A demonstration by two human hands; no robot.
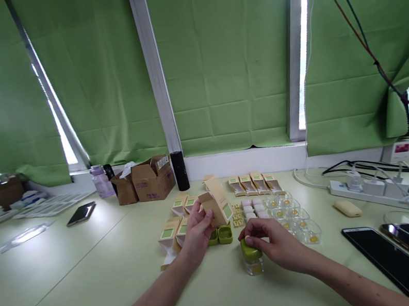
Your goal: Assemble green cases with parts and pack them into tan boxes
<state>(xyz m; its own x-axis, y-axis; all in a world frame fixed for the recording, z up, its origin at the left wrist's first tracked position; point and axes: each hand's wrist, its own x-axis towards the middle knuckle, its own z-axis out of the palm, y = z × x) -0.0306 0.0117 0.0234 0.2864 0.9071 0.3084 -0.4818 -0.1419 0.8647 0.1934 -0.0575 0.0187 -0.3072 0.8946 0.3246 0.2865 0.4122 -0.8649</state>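
In the head view my left hand (198, 227) is closed round a beige cardboard box (215, 206) with a green panel, its flap raised, held above the table. My right hand (274, 240) grips a small clear jar (255, 267) by its green lid (251, 250). The jar is upright, at or just above the tabletop. Beside my left hand are similar beige boxes (168, 233) and green square caps (225, 234). Small yellow pieces (236, 215) and pale pink and white blocks (258, 207) sit between my hands. Clear cups (312, 236) with yellow centres lie beyond my right hand.
More beige boxes (255, 184) line the back. Brown cartons (153, 177), a black cylinder (180, 171) and a purple bottle (101, 181) stand back left. A phone (81, 214) lies left. On the right are a power strip (375, 189), cables and dark-screened devices (389, 260).
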